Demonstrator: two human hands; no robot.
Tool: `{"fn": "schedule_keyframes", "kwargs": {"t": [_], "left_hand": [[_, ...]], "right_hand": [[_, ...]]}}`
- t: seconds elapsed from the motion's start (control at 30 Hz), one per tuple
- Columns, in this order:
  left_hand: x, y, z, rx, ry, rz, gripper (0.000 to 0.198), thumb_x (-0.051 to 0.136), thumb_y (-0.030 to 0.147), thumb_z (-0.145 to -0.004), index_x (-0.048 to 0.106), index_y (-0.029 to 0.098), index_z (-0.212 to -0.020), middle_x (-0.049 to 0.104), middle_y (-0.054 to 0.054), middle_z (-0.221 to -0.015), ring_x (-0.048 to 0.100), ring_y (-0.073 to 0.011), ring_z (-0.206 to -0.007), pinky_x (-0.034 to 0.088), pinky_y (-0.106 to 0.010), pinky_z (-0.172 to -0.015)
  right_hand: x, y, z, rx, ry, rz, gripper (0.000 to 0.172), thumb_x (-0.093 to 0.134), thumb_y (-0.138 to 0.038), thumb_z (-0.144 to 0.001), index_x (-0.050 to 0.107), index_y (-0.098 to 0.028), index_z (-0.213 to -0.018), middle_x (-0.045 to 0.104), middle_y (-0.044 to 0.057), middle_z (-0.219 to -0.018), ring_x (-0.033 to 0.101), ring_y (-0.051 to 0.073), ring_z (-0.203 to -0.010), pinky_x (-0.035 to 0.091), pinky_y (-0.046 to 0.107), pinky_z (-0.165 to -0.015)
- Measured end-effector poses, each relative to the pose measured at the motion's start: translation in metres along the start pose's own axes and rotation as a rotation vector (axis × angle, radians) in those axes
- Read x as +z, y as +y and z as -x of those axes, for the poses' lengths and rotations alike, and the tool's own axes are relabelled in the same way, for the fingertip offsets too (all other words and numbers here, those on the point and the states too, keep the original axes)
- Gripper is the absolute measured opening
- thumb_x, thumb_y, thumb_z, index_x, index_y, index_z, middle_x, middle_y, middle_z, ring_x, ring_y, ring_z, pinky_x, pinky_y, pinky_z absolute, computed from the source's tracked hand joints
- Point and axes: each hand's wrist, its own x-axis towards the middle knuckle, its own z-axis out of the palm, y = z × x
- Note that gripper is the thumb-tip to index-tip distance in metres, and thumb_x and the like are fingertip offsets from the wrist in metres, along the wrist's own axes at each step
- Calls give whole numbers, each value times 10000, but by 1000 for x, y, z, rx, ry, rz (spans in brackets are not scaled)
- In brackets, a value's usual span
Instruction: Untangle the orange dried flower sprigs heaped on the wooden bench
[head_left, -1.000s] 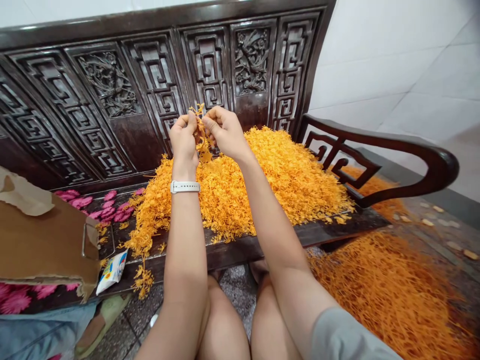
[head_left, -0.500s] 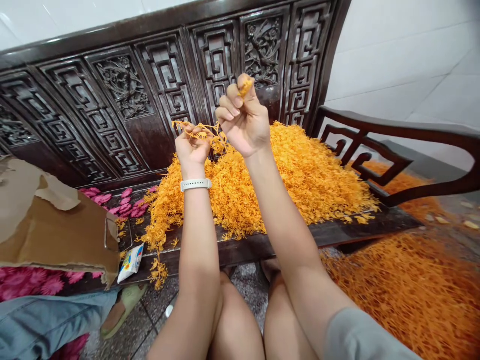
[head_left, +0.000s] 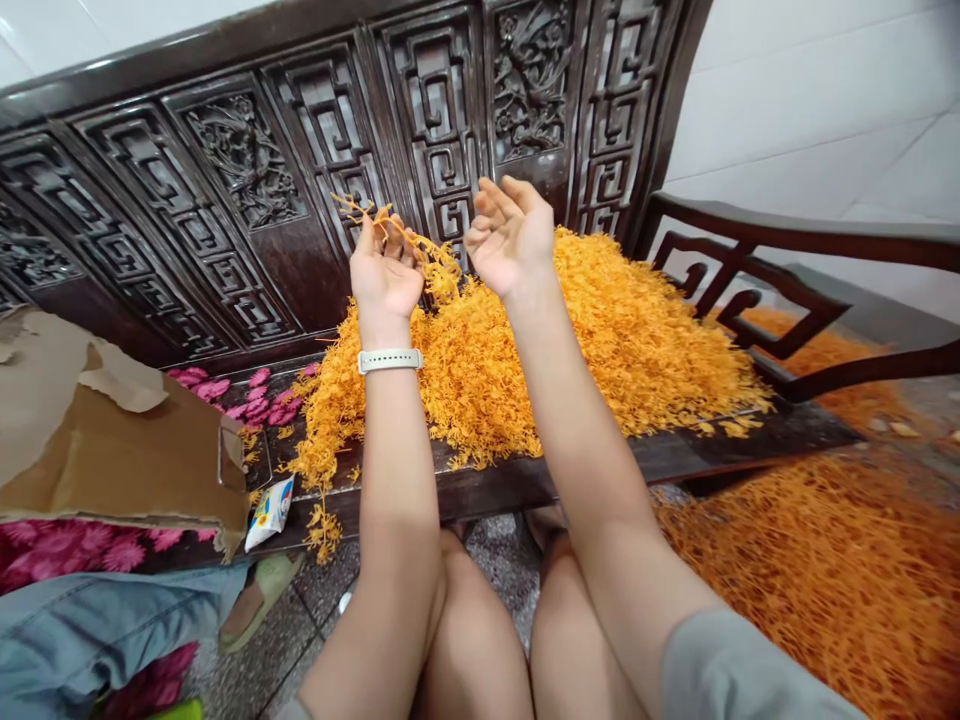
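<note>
My left hand (head_left: 385,268), with a white watch at the wrist, is raised over the bench and pinches an orange plastic flower sprig (head_left: 390,232) that sticks out above its fingers. My right hand (head_left: 511,236) is beside it, palm up, fingers loosely apart and empty. Below both hands lies a big heap of orange plastic flower pieces (head_left: 600,340) on the dark carved wooden bench (head_left: 247,200).
A torn cardboard box (head_left: 112,450) sits at the left over pink flowers (head_left: 240,400). A small packet (head_left: 268,512) lies at the bench edge. Another orange pile (head_left: 810,580) covers the floor at the right. The bench armrest (head_left: 810,240) stands to the right.
My right hand has dropped from its raised pinch and opened, now empty. My left hand has lifted slightly and still holds the sprig. The view has shifted a little.
</note>
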Motion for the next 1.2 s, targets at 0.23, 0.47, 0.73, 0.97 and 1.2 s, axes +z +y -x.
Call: {"fn": "schedule_keyframes", "kwargs": {"t": [0.23, 0.47, 0.73, 0.97, 1.2], "left_hand": [[20, 8, 13, 100, -11, 75, 256, 553, 436, -1056, 696, 250, -955, 739, -62, -1090, 708, -142, -1030, 580, -243, -898], [23, -1, 16, 137, -44, -26, 133, 626, 225, -1030, 698, 282, -1127, 742, -24, -1228, 719, -105, -991, 560, -207, -855], [30, -7, 20, 222, -94, -133, 179, 697, 363, -1005, 743, 192, -1031, 745, -63, -1001, 738, -153, -942, 566, -234, -798], [41, -9, 35, 227, -234, -296, 270, 919, 265, -788, 765, 216, -1005, 764, -74, -989, 746, -209, -1008, 572, -283, -874], [34, -16, 31, 269, -188, -410, 209, 916, 143, -738, 755, 211, -852, 748, -59, -906, 716, -181, -952, 567, -256, -816]], "right_hand": [[1, 5, 15, -174, -258, 623, 361, 841, -393, -858, 562, -212, -717, 532, -25, -649, 523, 125, -694, 480, 259, -648], [2, 7, 15, -184, -318, 644, 347, 801, -405, -905, 555, -224, -739, 546, -18, -672, 504, 131, -683, 480, 269, -626], [-6, 7, 5, -163, -127, 442, 451, 652, -622, -972, 526, -225, -800, 528, -25, -678, 563, 110, -629, 471, 234, -557], [-5, 2, 6, -50, -76, 342, 475, 654, -697, -938, 527, -248, -849, 559, -36, -641, 549, 101, -568, 470, 221, -506], [-19, -15, 0, -103, -56, 344, 485, 647, -694, -937, 546, -228, -852, 661, -7, -755, 637, 125, -711, 533, 252, -657]]}}
